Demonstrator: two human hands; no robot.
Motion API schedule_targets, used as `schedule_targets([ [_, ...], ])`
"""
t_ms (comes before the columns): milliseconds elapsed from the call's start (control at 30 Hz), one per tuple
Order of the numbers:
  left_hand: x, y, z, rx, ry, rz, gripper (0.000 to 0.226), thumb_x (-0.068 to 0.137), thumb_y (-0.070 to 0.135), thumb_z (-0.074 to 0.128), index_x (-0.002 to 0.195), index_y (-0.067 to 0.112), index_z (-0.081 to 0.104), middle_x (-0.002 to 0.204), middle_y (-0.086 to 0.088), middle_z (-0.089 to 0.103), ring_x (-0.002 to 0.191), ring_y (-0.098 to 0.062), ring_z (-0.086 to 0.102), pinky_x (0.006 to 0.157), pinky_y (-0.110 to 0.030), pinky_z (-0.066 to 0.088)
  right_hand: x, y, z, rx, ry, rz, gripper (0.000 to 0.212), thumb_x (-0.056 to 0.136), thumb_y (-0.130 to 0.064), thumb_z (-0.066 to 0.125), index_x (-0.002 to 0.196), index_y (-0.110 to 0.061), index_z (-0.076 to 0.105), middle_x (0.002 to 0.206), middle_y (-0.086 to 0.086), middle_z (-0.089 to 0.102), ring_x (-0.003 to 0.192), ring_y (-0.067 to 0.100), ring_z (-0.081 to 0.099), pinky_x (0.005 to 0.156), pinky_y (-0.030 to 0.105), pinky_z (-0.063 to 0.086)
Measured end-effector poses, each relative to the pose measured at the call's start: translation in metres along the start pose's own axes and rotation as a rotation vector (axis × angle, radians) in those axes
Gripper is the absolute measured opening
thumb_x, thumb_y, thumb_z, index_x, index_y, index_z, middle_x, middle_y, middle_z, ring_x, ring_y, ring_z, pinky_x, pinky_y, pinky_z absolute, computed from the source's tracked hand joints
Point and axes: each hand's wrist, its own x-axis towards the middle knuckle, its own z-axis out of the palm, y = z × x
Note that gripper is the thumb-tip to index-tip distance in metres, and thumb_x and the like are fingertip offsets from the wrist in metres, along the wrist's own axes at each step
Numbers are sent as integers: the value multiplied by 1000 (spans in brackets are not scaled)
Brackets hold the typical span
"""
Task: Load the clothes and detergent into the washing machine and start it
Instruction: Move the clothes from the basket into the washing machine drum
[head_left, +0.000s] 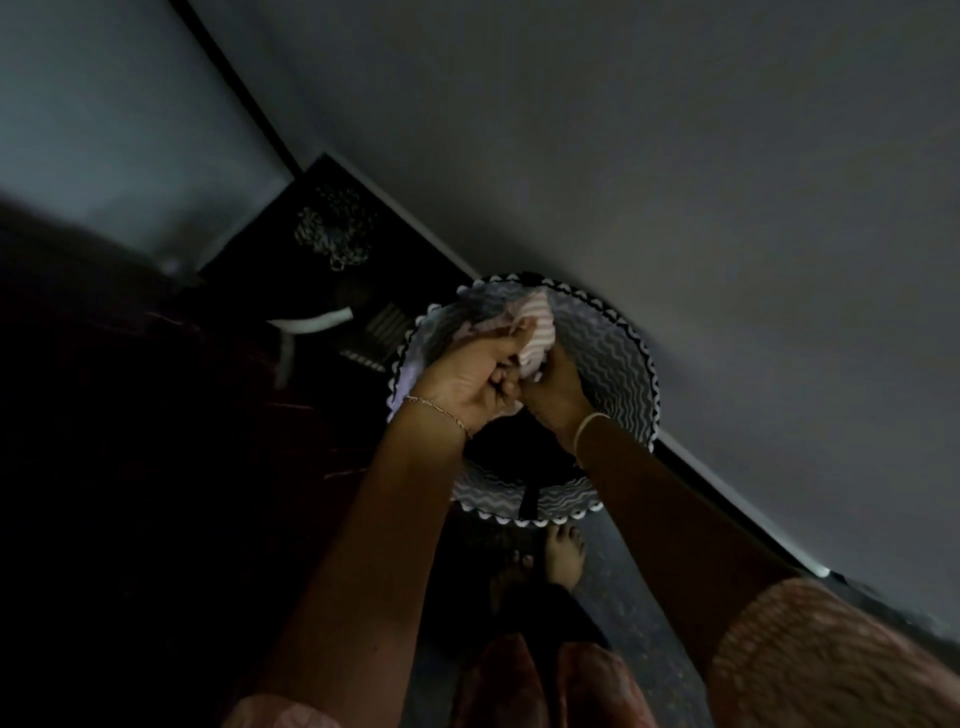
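A round laundry basket (618, 364) with a grey zigzag lining and a black-and-white scalloped rim stands on the floor against the wall. Over its opening I hold a bundled pink-and-white striped garment (537, 325). My left hand (467, 371) is shut on the near side of the garment. My right hand (558, 387) grips it from below and to the right. More pale cloth (415, 366) lies in the basket under my left hand. The basket's bottom is dark. No washing machine or detergent is in view.
A grey wall (675, 156) fills the upper right. A dark mat with a patterned bundle (335, 228) lies behind the basket. A white curved object (311, 322) sits left of the basket. My bare feet (561, 553) stand just in front of it. The left side is very dark.
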Motion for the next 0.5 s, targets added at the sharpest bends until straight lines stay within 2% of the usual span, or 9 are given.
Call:
schedule_targets([
  [100,-35,22,8,-21,-70,67,13,93,17,59,80,19,58,45,11,43,29,0,26,30,-10,24,-15,-32,-7,54,35,-62,76,55,-34,72,124,-5,57,118,16,66,109,30,63,93,49,52],
  [133,-45,27,9,-33,-93,86,13,93,16,59,80,19,59,47,11,44,29,1,27,30,-10,24,-26,-51,-12,69,39,-67,71,60,-27,74,123,-1,57,117,15,66,107,26,64,92,42,54],
  [167,-56,34,9,-53,-117,107,13,93,16,58,80,19,60,48,11,46,30,1,27,31,-9,24,-40,-72,-18,92,32,-78,60,69,-15,74,123,5,55,113,13,66,102,19,65,88,28,55],
  [200,-66,39,9,-68,-132,129,13,93,15,58,81,18,60,49,11,48,30,1,28,32,-9,25,-51,-87,-24,116,27,-70,46,79,-1,67,121,11,53,105,8,64,91,7,66,78,14,52],
  [233,-78,44,8,-83,-146,148,11,93,15,58,82,18,61,50,11,50,31,1,29,33,-9,27,-59,-98,-29,137,27,-65,33,87,8,57,119,14,53,96,7,63,78,0,64,69,9,49],
  [300,-92,49,4,-87,-133,195,9,92,14,59,85,16,63,50,10,52,34,1,35,35,-10,32,-68,-110,-35,146,69,-67,26,91,11,50,115,16,57,94,13,65,74,6,63,72,18,53],
  [367,-103,48,-4,-34,-62,236,8,92,14,60,85,16,64,52,8,54,40,0,44,39,-13,39,-80,-125,-41,207,64,-43,25,92,6,52,116,7,60,105,17,66,89,23,65,84,31,56],
  [433,-110,42,-13,48,21,245,12,93,11,59,84,19,63,60,7,60,55,-5,52,50,-17,44,-88,-134,-46,273,36,-1,26,93,-2,56,119,-3,60,117,19,64,105,33,63,94,44,52],
  [500,-117,36,-19,107,56,212,23,93,2,53,84,22,60,76,4,61,70,-9,55,62,-22,46,-99,-146,-51,286,42,4,31,92,-6,55,124,-6,58,120,18,64,106,32,63,91,45,54],
])
